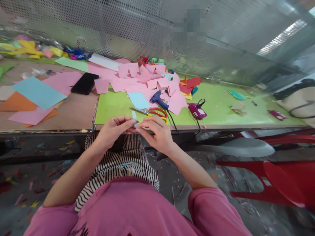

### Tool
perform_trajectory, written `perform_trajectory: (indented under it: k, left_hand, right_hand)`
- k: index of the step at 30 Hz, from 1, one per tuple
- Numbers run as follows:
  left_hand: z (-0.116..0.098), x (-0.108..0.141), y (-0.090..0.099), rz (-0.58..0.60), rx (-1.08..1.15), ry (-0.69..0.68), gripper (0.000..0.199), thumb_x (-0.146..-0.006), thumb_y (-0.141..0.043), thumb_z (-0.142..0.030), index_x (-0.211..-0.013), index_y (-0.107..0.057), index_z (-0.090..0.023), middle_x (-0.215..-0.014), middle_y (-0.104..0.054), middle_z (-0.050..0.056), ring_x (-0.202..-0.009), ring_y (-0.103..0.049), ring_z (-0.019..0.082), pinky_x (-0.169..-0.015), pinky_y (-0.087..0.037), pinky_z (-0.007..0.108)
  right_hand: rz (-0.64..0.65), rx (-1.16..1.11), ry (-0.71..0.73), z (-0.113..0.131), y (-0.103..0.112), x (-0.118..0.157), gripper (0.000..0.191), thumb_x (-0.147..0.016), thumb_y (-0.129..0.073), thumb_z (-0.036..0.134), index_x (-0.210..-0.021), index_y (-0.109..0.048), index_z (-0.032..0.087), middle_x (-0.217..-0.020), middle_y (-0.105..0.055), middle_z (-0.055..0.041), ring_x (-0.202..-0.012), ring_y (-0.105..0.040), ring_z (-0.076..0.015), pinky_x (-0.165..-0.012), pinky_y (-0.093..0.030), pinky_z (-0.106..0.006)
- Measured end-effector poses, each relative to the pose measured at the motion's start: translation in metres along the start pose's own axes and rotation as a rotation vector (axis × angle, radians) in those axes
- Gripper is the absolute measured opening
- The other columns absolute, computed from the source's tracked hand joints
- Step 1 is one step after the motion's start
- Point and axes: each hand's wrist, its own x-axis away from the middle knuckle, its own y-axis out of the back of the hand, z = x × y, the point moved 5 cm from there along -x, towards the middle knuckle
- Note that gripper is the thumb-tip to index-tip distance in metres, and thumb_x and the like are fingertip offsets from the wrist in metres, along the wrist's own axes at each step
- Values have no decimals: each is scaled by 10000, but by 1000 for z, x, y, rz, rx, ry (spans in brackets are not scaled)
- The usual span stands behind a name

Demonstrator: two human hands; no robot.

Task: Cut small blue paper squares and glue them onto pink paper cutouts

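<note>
A narrow light blue paper strip (pixel 134 115) stands up between my fingertips, just over the table's front edge. My left hand (pixel 117 127) pinches it from the left. My right hand (pixel 157 132) has its thumb and fingers pressed together at the strip's lower end, which the fingertips partly hide. Just beyond my hands lie scissors (pixel 157 112) with red and yellow handles, blades toward the left. Behind them rests a blue glue gun (pixel 159 100), its cord running down to the table edge. A light blue paper sheet (pixel 138 100) lies left of the glue gun.
Pink paper pieces (pixel 115 82), some folded and dotted, pile up at the back. A black phone (pixel 85 83) and coloured sheets (pixel 39 91) lie at left. A magenta box (pixel 197 110) with a cord sits at right. Red chairs (pixel 283 180) stand lower right.
</note>
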Motion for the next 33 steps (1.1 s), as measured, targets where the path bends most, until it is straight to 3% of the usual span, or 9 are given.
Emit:
perform_trajectory:
  k: [3, 6, 15, 21, 26, 33]
  left_hand:
    - [-3, 5, -3, 18, -50, -35, 236, -709, -838, -462, -744, -758, -242, -705, -749, 7, -683, -717, 148, -671, -581, 241]
    - [-7, 9, -5, 39, -103, -53, 215, -738, -810, -445, -724, -754, -238, -720, -754, 15, -719, -731, 167, -724, -601, 269]
    - [-3, 13, -5, 41, -119, -29, 185, -739, -805, -444, -768, -777, -263, -745, -766, 30, -738, -739, 188, -695, -600, 284]
    - [-3, 15, -5, 34, -145, -51, 172, -748, -801, -428, -773, -773, -261, -760, -769, 31, -723, -731, 178, -695, -602, 284]
    - [1, 17, -7, 43, -193, -56, 217, -751, -800, -459, -744, -759, -246, -717, -743, 26, -715, -724, 184, -694, -601, 285]
    - [0, 16, -7, 30, -204, -84, 190, -779, -780, -421, -750, -755, -235, -706, -733, 9, -668, -699, 147, -645, -582, 236]
  right_hand:
    - [11, -172, -225, -5, -2, -3, 158, -969, -655, 334, -871, -639, 210, -839, -638, -9, -676, -555, -115, -593, -471, -254]
    - [37, -244, -350, -8, -4, -4, 192, -949, -676, 354, -837, -626, 207, -792, -605, 8, -635, -505, -104, -565, -426, -242]
    - [15, -295, -422, -10, -7, 0, 166, -932, -662, 318, -825, -595, 210, -799, -574, 12, -675, -516, -107, -593, -430, -245]
    - [25, -437, -507, -10, -9, 1, 218, -949, -636, 410, -1022, -654, 206, -909, -620, -13, -714, -556, -109, -569, -437, -238]
    - [50, -511, -522, -11, -12, -3, 202, -951, -626, 380, -863, -627, 198, -782, -596, 15, -693, -533, -99, -562, -413, -221]
    - [79, -561, -542, -10, -17, -1, 211, -944, -618, 365, -820, -609, 194, -739, -576, 25, -659, -506, -84, -545, -397, -204]
